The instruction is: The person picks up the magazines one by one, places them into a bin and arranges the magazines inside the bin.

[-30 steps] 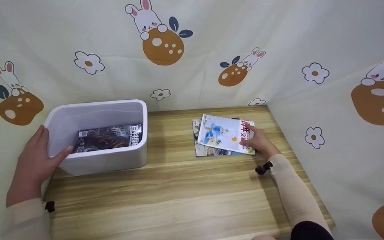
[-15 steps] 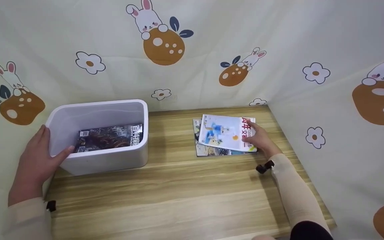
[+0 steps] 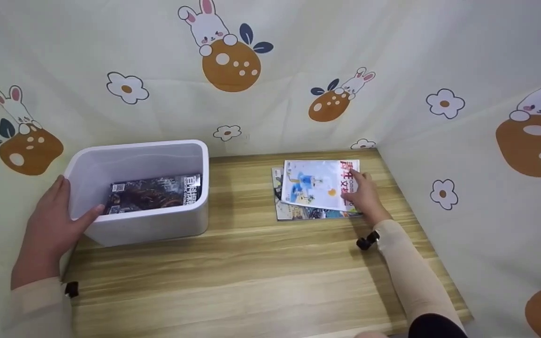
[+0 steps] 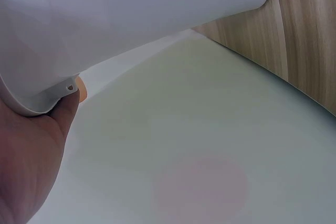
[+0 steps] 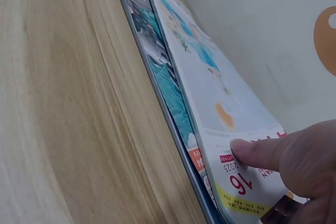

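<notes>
A white plastic bin (image 3: 158, 227) stands on the left side of the table. My left hand (image 3: 52, 223) grips its left end, the thumb over the front rim; the left wrist view shows a finger (image 4: 67, 107) under the lip. Inside the bin lies a dark-covered magazine (image 3: 155, 193). On the right, a white magazine (image 3: 315, 180) with blue pictures and red lettering lies over another magazine (image 3: 291, 212), whose left and front edges show. My right hand (image 3: 368, 199) rests at the white magazine's right end, the thumb (image 5: 252, 151) and a fingertip pressing on the cover.
The wood-grain table (image 3: 233, 277) backs onto a pale curtain (image 3: 270, 98) printed with rabbits and flowers, which also runs along the right side. A small black device (image 3: 368, 240) sits at my right wrist, another (image 3: 71, 289) at my left.
The white magazine has turned counterclockwise under my right hand and now lies straighter over the lower one. My left hand and the bin have hardly moved.
</notes>
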The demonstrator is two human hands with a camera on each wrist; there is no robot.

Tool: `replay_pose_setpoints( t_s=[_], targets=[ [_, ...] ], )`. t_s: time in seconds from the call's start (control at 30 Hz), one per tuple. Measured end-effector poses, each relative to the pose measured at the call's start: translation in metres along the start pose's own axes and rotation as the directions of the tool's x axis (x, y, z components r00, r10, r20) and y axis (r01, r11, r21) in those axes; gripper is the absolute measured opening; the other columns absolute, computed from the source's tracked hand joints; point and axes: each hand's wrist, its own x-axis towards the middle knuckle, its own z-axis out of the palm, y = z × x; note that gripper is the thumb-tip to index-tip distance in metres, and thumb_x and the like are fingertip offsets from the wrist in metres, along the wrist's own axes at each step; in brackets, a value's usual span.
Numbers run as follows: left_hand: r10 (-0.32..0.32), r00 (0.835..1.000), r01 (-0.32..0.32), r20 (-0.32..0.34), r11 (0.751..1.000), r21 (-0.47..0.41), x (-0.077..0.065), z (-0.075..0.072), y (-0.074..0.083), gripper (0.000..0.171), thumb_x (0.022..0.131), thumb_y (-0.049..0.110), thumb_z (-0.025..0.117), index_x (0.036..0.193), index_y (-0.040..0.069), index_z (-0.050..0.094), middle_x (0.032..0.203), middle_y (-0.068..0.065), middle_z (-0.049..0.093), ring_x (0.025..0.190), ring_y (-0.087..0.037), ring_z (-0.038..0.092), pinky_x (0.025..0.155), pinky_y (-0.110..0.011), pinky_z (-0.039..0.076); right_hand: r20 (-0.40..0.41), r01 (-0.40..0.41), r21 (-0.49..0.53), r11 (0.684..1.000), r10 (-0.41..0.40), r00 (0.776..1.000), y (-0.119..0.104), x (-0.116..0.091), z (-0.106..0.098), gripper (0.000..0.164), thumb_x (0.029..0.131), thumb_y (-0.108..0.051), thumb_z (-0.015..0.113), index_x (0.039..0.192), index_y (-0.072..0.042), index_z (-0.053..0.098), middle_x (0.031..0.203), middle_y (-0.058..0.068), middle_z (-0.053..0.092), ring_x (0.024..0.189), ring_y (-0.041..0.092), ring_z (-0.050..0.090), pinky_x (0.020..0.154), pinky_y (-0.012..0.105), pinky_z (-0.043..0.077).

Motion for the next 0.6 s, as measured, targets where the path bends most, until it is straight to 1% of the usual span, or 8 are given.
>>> replay_pose_setpoints(
  t_s=[0.17, 0.27, 0.37, 0.47, 0.57, 0.6],
  targets=[
    [-0.003, 1.000, 0.003, 0.000, 1.000, -0.005, -0.0005, 0.0003, 0.0004, 0.116, 0.105, 0.064, 0.064, 0.175, 0.000, -0.001, 0.183, -0.025, -0.005, 0.166, -0.057, 0.003, 0.123, -0.083, 0.007, -0.030, -0.056, -0.054, 0.997, 0.055, 0.998, -0.0049, 0.0012, 0.0008, 0.099, 0.087, -0.007, 0.092, 0.172, -0.011, 0.042, 0.163, 0.037, 0.031, 0.148, 0.058, 0.037, 0.123, 0.067, 0.041],
    [-0.004, 1.000, 0.004, 0.001, 1.000, -0.007, -0.0016, 0.0003, -0.0003, 0.115, 0.105, 0.063, 0.064, 0.175, 0.000, -0.002, 0.182, -0.026, -0.005, 0.165, -0.057, 0.002, 0.123, -0.083, 0.006, -0.022, -0.074, -0.080, 0.994, 0.072, 0.997, -0.0071, 0.0024, 0.0005, 0.100, 0.086, -0.009, 0.094, 0.171, -0.010, 0.042, 0.159, 0.036, 0.034, 0.143, 0.056, 0.039, 0.121, 0.066, 0.044],
    [-0.001, 1.000, 0.001, -0.004, 1.000, -0.010, -0.0016, 0.0008, -0.0003, 0.115, 0.105, 0.063, 0.064, 0.175, 0.000, -0.001, 0.182, -0.026, -0.004, 0.166, -0.057, 0.003, 0.123, -0.083, 0.007, 0.004, -0.087, -0.051, 0.995, 0.087, 0.996, -0.0080, 0.0033, -0.0002, 0.099, 0.087, -0.007, 0.093, 0.171, -0.007, 0.041, 0.160, 0.037, 0.031, 0.145, 0.057, 0.040, 0.120, 0.062, 0.047],
    [0.001, 1.000, -0.001, -0.009, 1.000, -0.008, -0.0009, 0.0014, -0.0007, 0.115, 0.105, 0.063, 0.065, 0.176, 0.000, 0.000, 0.183, -0.026, -0.003, 0.166, -0.057, 0.004, 0.123, -0.084, 0.009, 0.026, -0.111, -0.014, 0.994, 0.111, 0.993, -0.0078, 0.0049, -0.0017, 0.101, 0.087, -0.005, 0.093, 0.172, -0.004, 0.038, 0.162, 0.042, 0.025, 0.146, 0.059, 0.042, 0.120, 0.059, 0.049],
    [-0.006, 1.000, 0.006, -0.004, 1.000, -0.012, -0.0007, 0.0012, -0.0019, 0.115, 0.105, 0.064, 0.064, 0.175, 0.001, -0.002, 0.183, -0.025, -0.005, 0.166, -0.057, 0.002, 0.123, -0.083, 0.008, 0.050, -0.164, 0.003, 0.986, 0.164, 0.985, -0.0072, 0.0063, -0.0041, 0.105, 0.086, -0.007, 0.095, 0.173, -0.006, 0.036, 0.166, 0.046, 0.018, 0.147, 0.060, 0.042, 0.121, 0.056, 0.048],
    [-0.006, 1.000, 0.006, -0.004, 1.000, -0.011, -0.0006, 0.0008, -0.0021, 0.115, 0.105, 0.064, 0.064, 0.175, 0.000, -0.002, 0.182, -0.026, -0.005, 0.166, -0.057, 0.002, 0.123, -0.083, 0.008, 0.073, -0.180, 0.038, 0.983, 0.177, 0.982, -0.0066, 0.0065, -0.0050, 0.107, 0.085, -0.007, 0.095, 0.174, -0.007, 0.035, 0.168, 0.047, 0.015, 0.142, 0.057, 0.049, 0.117, 0.055, 0.052]
  ],
)
